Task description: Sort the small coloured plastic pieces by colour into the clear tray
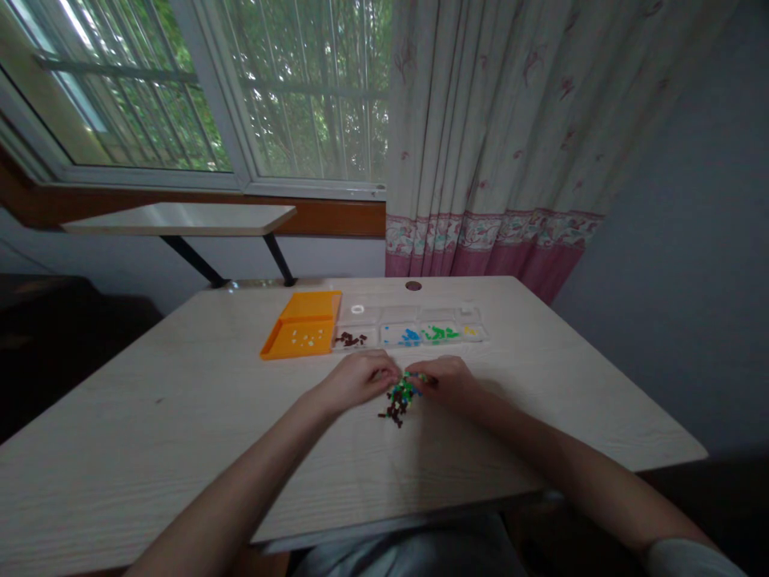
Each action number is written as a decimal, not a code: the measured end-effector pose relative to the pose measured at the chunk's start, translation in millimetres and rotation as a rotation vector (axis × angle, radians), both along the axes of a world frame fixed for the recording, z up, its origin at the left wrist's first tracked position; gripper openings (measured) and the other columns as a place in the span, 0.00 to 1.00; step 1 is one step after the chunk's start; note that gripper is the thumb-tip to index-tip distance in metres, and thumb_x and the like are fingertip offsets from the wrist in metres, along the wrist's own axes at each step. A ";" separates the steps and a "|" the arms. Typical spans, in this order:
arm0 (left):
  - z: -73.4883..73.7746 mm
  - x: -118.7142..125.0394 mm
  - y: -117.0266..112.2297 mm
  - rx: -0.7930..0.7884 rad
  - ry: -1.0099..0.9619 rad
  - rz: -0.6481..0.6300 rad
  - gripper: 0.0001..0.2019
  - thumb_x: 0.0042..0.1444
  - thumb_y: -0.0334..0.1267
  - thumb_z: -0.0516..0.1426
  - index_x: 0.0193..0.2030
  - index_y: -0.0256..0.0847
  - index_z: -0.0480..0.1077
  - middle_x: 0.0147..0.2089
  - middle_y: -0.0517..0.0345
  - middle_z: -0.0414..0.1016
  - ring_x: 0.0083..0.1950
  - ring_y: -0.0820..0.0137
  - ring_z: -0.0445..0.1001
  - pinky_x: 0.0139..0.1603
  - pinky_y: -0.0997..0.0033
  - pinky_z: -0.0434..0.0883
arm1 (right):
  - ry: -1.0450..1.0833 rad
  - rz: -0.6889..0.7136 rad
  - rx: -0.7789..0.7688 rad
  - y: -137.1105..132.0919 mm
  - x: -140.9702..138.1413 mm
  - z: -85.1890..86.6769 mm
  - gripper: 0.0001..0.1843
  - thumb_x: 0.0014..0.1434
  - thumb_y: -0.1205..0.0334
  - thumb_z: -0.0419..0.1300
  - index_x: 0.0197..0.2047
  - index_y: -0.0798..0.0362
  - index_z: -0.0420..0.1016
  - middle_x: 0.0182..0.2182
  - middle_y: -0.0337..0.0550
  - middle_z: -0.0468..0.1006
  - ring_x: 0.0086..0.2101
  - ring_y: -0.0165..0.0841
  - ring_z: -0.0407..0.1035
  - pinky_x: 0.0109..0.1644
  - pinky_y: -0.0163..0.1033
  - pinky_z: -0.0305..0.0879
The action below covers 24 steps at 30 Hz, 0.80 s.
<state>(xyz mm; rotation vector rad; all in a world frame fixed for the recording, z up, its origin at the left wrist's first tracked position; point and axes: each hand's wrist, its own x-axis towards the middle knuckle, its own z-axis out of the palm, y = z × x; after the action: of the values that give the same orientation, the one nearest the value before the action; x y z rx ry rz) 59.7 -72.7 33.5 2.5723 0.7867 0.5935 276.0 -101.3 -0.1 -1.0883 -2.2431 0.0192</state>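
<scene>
A small model of tiny building bricks (399,398), brown at its lower end and green, blue and pale higher up, is between my two hands above the front part of the table. My right hand (449,380) has its fingers curled around the model's upper right side. Close against the top left of the model, my left hand (363,378) is closed in a pinch. Whatever lies between those left fingertips is too small to make out.
Beyond the hands lies an open flat case: an orange lid (308,308) with several white bricks, and a clear compartment tray (401,313) with brown, blue, green and yellow bricks. A raised shelf (180,217) stands at the back left of the table (198,417).
</scene>
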 end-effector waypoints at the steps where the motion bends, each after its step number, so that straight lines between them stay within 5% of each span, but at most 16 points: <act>1: 1.1 -1.8 1.2 -0.018 0.029 -0.026 0.08 0.53 0.33 0.52 0.33 0.39 0.72 0.31 0.57 0.73 0.33 0.73 0.69 0.35 0.78 0.64 | 0.015 -0.028 0.040 1.4 2.3 1.4 0.11 0.56 0.57 0.55 0.36 0.49 0.77 0.23 0.38 0.78 0.21 0.26 0.67 0.30 0.31 0.59; 6: 0.9 -6.4 3.6 -0.100 0.168 -0.109 0.05 0.49 0.30 0.54 0.29 0.38 0.72 0.27 0.60 0.71 0.28 0.76 0.68 0.29 0.81 0.62 | 0.132 -0.159 0.192 9.4 17.1 12.4 0.15 0.56 0.53 0.54 0.34 0.51 0.79 0.15 0.38 0.72 0.18 0.26 0.65 0.28 0.31 0.59; 24: -6.3 -6.7 4.1 -0.160 0.201 -0.085 0.07 0.52 0.31 0.50 0.31 0.37 0.68 0.29 0.58 0.70 0.29 0.75 0.66 0.31 0.79 0.61 | 0.150 -0.231 0.254 23.1 37.7 15.3 0.13 0.56 0.57 0.54 0.35 0.54 0.78 0.14 0.35 0.67 0.17 0.24 0.60 0.25 0.29 0.57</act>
<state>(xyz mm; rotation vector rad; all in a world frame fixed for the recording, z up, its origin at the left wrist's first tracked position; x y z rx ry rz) 52.9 -68.6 27.2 2.5274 0.7513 0.2379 313.6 -78.2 15.3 -1.1570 -1.9155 -0.2647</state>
